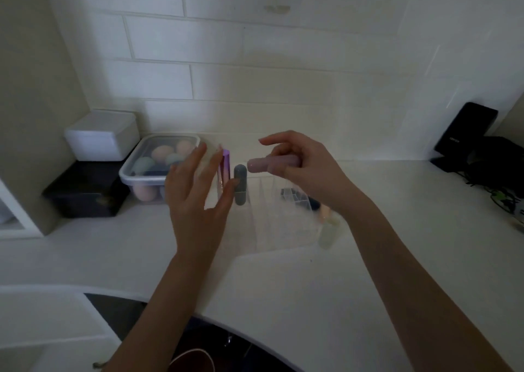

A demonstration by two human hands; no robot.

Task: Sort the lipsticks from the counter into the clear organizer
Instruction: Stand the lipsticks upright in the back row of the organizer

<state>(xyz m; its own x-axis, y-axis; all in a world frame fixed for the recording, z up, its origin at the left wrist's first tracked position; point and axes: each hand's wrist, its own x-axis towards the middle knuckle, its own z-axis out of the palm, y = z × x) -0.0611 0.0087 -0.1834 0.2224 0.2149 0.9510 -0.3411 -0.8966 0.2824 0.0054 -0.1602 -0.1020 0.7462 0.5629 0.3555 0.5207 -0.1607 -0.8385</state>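
Note:
A clear organizer (265,215) stands on the white counter in the middle of the head view. A purple lipstick (224,165) and a grey lipstick (240,184) stand upright in its left slots. My left hand (195,198) hovers over the organizer's left side with straight, spread fingers, the thumb close to the grey lipstick. My right hand (300,167) holds a pale pink lipstick (259,165) sideways above the organizer, its end pointing left toward the grey one. Dark items (295,197) lie in the organizer's right compartments, partly hidden by my right forearm.
A clear lidded box of makeup sponges (154,167) sits left of the organizer. A white box (102,136) rests on a black box (85,193) in the left corner. A black stand (465,133) and dark clutter occupy the right. A small pale bottle (330,231) stands by the organizer's right side.

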